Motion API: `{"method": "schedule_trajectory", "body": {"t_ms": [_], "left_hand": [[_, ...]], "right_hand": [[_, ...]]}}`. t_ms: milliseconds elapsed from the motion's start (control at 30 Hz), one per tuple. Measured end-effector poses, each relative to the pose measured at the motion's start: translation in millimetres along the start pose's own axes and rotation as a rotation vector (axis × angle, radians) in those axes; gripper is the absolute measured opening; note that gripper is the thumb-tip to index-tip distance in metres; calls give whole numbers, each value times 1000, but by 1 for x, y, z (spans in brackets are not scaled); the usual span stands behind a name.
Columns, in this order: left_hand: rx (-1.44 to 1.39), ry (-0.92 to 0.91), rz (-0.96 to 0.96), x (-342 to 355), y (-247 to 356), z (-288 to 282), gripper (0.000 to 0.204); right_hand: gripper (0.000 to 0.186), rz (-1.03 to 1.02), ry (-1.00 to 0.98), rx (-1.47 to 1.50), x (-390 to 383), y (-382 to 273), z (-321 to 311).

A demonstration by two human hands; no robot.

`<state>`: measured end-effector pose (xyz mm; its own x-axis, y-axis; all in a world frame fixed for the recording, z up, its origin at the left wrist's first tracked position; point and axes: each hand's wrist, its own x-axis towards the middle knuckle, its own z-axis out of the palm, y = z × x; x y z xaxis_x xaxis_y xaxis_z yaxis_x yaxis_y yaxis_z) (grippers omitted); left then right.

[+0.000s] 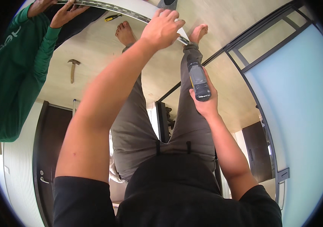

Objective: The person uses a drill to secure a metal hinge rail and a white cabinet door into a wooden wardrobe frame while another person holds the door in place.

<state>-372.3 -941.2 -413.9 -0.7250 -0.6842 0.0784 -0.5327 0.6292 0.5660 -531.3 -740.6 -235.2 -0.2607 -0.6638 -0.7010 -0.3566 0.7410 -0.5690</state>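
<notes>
A long white panel (137, 10) with a slotted metal strip along its near edge stretches across the top of the head view. Over its right part, the curled fingers of my left hand (162, 31) grip the edge. My right hand (209, 101) is wrapped round a dark grey power drill (197, 75) with a yellow stripe. The drill's front points toward the panel's right end, near my right shin; its tip and any contact there cannot be made out. At the panel's left end, a co-worker's hand (65, 16) holds the same edge.
A co-worker in a green sleeve (47, 49) is at the left. A claw hammer (73, 70) and a yellow-and-black screwdriver (113, 17) lie on the pale floor. Dark-framed frosted glass (297, 90) stands at the right. A dark door (55, 132) shows at lower left.
</notes>
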Motion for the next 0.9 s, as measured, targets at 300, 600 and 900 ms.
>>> {"method": "schedule_trajectory", "body": {"t_ms": [300,600,900], "left_hand": [[-1654,-373,-1588,-49,112,-14,57],[-1702,-231,-1568,-39,127,-2,71],[-1608,-119,-1463,-39,128,9,74]], "right_hand": [[97,-173,17,-279,13,-3,3],[110,-176,-22,-437,12,-4,8],[97,-107,-40,-348,16,-11,5]]}}
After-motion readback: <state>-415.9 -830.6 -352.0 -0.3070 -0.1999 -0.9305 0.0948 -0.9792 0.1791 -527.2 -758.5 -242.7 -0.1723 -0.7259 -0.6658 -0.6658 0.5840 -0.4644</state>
